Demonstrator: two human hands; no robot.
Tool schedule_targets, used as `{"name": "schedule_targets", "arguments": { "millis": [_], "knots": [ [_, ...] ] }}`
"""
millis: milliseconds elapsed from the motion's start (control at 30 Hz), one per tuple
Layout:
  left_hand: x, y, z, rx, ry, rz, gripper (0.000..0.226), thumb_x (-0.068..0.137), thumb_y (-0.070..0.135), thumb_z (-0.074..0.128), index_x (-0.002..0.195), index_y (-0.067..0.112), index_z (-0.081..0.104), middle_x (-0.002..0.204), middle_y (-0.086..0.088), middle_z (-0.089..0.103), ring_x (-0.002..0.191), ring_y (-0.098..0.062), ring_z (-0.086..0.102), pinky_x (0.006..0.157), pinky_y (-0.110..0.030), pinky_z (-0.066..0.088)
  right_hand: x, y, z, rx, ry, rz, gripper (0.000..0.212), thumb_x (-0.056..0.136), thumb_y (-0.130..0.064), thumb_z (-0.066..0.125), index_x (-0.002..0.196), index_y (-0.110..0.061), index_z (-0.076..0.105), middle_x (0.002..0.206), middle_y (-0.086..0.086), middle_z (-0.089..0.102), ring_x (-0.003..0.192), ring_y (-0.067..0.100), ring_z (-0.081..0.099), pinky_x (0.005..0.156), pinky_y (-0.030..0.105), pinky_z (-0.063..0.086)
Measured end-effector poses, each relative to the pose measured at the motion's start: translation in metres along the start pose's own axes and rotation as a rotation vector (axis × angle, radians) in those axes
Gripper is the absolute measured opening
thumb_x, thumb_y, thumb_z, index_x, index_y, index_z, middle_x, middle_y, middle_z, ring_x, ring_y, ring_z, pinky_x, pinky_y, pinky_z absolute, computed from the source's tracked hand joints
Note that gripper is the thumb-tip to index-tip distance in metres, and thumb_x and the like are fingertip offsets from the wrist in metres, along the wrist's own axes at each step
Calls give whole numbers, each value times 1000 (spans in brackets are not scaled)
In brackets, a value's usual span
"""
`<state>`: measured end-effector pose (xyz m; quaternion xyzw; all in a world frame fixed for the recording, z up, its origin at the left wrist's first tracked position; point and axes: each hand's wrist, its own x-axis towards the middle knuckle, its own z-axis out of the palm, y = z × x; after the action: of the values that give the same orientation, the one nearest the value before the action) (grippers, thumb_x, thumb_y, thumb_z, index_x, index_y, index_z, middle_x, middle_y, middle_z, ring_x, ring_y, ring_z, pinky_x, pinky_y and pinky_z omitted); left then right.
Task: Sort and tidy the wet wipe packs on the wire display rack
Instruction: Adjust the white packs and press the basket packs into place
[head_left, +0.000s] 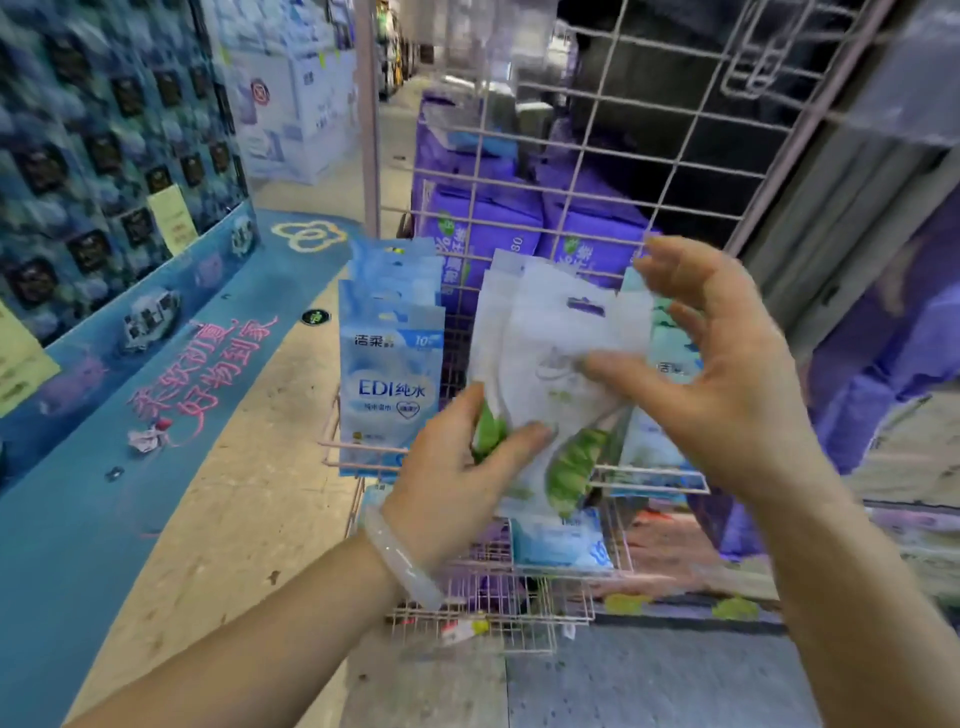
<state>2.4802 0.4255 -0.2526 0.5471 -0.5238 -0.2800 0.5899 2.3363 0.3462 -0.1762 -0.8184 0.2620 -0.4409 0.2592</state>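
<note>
Your left hand (457, 467) pinches the lower edge of the white wet wipe packs with green leaves (540, 364), thumb and forefinger curled onto the front pack near its leaf print; a pale bangle (400, 561) sits on that wrist; your right hand (722, 364) is spread wide just to the right of the same packs, its thumb lying across the front pack's face and its fingers fanned open above, gripping nothing that shows.

The white packs hang in a small bunch on the pink wire display rack (597, 171), between your two hands; just left of your left hand hangs a row of blue wet wipe packs (389, 374), one behind another, printed "EDI"; behind your right hand's palm, partly hidden, hang teal-and-white packs (670, 358); below your hands another blue pack (561, 540) lies in a lower wire basket (493, 597) of the rack.

Beyond the rack's grid, above your hands, stand purple bulk packages (493, 218); far to the left of your left hand a blue floor decal with pink lettering (208, 374) runs along a blue product display (104, 156); the picture is blurred around your right hand.
</note>
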Motion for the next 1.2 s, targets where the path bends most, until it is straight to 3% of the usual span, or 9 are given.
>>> {"name": "schedule_targets", "arguments": {
  "millis": [133, 267, 367, 433, 533, 600, 733, 967, 1200],
  "knots": [
    [45, -4, 0, 32, 124, -1, 32, 86, 27, 60, 116, 16, 57, 122, -8, 59, 115, -17, 55, 101, -36, 43, 16, 13, 18, 270, -8, 411, 80, 69, -56, 61, 135, -23, 31, 132, -4, 46, 124, 11, 46, 96, 25, 38],
    [51, -28, 7, 388, 93, -132, 63, 83, 18, 62, 137, 5, 32, 144, -14, 34, 137, -25, 27, 112, -34, 24, -3, 42, 55, 427, -97, 671, 22, 83, -52, 44, 96, -35, 51, 102, -24, 56, 99, -6, 53, 81, 17, 38],
    [52, -35, 9, 252, 76, -232, 92, 78, 14, 68, 146, 7, 6, 148, -9, 35, 138, -23, 31, 112, -42, 28, -12, 56, 64, 469, -107, 730, 71, 54, -79, 42, 111, -38, 47, 110, -25, 51, 106, 0, 50, 92, 28, 35],
    [61, -38, 7, 156, 16, -344, 89, 72, 5, 71, 144, 6, 18, 140, -10, 47, 128, -25, 46, 106, -44, 38, -7, 64, 69, 530, -103, 772, 110, 40, -88, 43, 133, -30, 38, 132, -14, 49, 123, 11, 46, 105, 38, 35],
    [73, -38, 2, -86, -75, -474, 67, 68, -12, 70, 129, 5, 47, 124, -15, 62, 112, -28, 60, 99, -47, 47, 9, 62, 80, 658, -109, 806, 122, 36, -89, 46, 140, -25, 33, 143, 0, 45, 129, 21, 45, 109, 46, 34],
    [76, -40, 3, -173, -84, -461, 71, 63, -18, 70, 126, 5, 47, 121, -17, 64, 108, -29, 63, 95, -47, 50, 15, 62, 87, 690, -89, 798, 120, 38, -85, 48, 139, -21, 33, 139, 3, 49, 125, 22, 50, 106, 45, 40],
    [76, -42, 10, -318, -13, -296, 82, 53, -19, 71, 119, 23, 46, 104, 1, 71, 96, -17, 69, 70, -30, 57, 13, 69, 87, 696, 12, 669, 94, 42, -83, 58, 120, -33, 45, 101, -13, 73, 94, 8, 69, 75, 28, 58],
    [81, -48, 10, -251, -14, -415, 124, 47, -12, 80, 145, 10, 7, 126, -10, 60, 113, -28, 59, 98, -51, 46, 17, 87, 86, 685, 32, 748, 130, 29, -92, 54, 139, -27, 30, 134, -1, 54, 116, 18, 57, 102, 45, 45],
    [89, -47, 14, -322, 2, -423, 80, 53, -22, 74, 122, 10, 49, 107, -11, 71, 94, -20, 70, 76, -33, 58, 23, 94, 88, 685, -23, 686, 102, 33, -84, 60, 121, -35, 48, 113, -11, 66, 99, 4, 66, 79, 20, 52]
  ]
}}
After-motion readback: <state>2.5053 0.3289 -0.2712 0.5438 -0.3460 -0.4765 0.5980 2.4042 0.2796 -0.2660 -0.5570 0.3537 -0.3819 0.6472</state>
